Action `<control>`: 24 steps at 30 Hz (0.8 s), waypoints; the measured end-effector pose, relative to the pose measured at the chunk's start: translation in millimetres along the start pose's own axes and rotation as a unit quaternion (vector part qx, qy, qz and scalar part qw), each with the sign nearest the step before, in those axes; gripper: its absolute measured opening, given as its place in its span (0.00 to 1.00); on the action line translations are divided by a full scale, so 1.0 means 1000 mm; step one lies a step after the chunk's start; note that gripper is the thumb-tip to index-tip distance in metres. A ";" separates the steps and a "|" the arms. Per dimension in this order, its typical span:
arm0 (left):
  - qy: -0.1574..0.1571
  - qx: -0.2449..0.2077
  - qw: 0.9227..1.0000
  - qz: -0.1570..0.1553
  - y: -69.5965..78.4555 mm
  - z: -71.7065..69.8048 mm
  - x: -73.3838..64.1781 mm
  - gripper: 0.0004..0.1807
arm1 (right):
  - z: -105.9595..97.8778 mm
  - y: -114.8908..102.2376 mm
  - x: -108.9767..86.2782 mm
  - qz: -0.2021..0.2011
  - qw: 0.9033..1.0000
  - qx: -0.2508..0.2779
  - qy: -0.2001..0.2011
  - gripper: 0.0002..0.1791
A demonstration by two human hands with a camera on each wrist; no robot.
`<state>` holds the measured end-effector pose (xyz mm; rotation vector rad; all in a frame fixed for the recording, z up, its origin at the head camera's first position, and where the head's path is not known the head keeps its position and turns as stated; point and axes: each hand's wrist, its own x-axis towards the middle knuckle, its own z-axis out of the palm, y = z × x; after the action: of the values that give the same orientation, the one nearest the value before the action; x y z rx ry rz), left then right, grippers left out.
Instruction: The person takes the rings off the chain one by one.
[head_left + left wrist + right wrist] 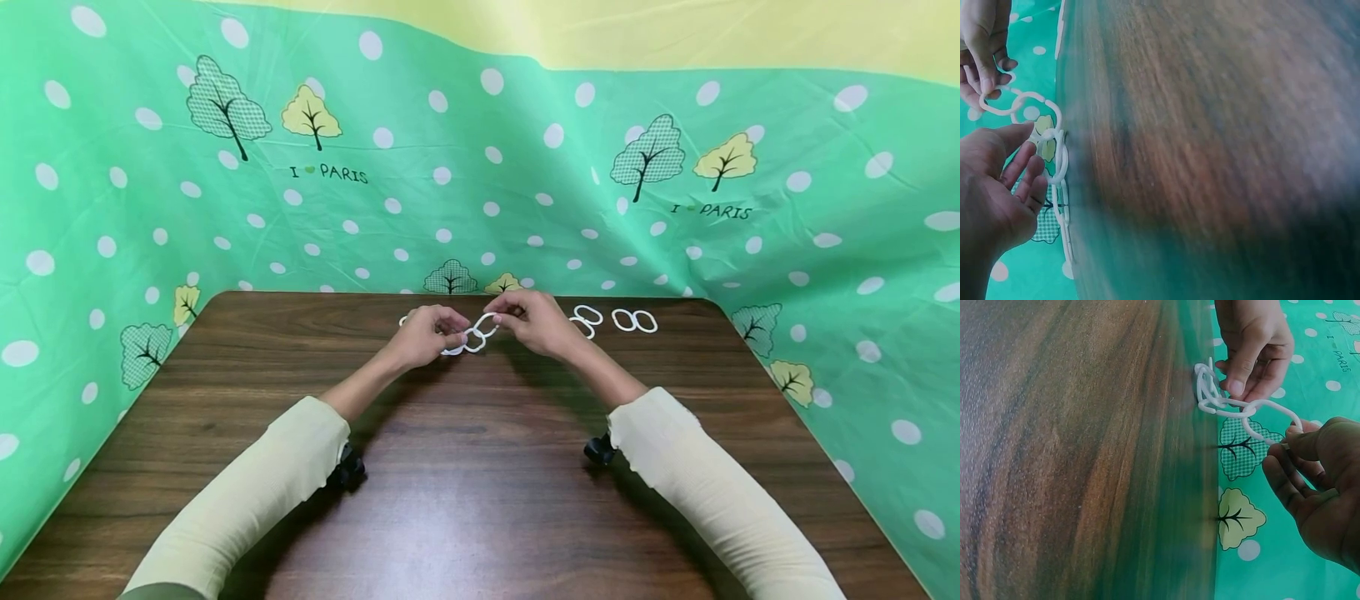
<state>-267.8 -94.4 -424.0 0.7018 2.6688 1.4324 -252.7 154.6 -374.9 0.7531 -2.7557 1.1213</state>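
Over the far part of the table (450,467), both hands work on a chain of white oval plastic links (1200,394). My right hand (528,323) pinches the end link (1277,405) between thumb and fingers and holds it raised. My left hand (426,336) pinches the neighbouring link (1230,414) with thumb and fingertips, just to the left. The two links hook through each other. More of the chain trails down by the left hand to the tabletop, partly hidden behind the fingers.
To the right, a pair of white links (634,322) lies near the table's far edge. More links (600,317) lie beside the right wrist, partly covered by it. A green dotted curtain (465,200) hangs behind and along both sides of the table.
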 end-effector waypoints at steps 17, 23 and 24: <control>0.012 0.004 1.000 0.002 0.002 0.003 -0.001 0.06 | 0.000 0.005 -0.002 0.007 1.000 -0.013 0.000 0.05; 0.022 0.000 1.000 0.001 0.004 0.002 -0.002 0.07 | -0.001 0.009 -0.004 0.031 0.999 -0.003 -0.014 0.05; 0.024 0.001 1.000 0.001 0.004 0.001 -0.002 0.07 | -0.001 0.010 -0.004 0.035 0.999 0.000 -0.017 0.06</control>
<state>-263.8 -92.5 -421.9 0.6791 2.7060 1.4677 -254.0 163.3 -381.6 0.6854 -2.8311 1.1309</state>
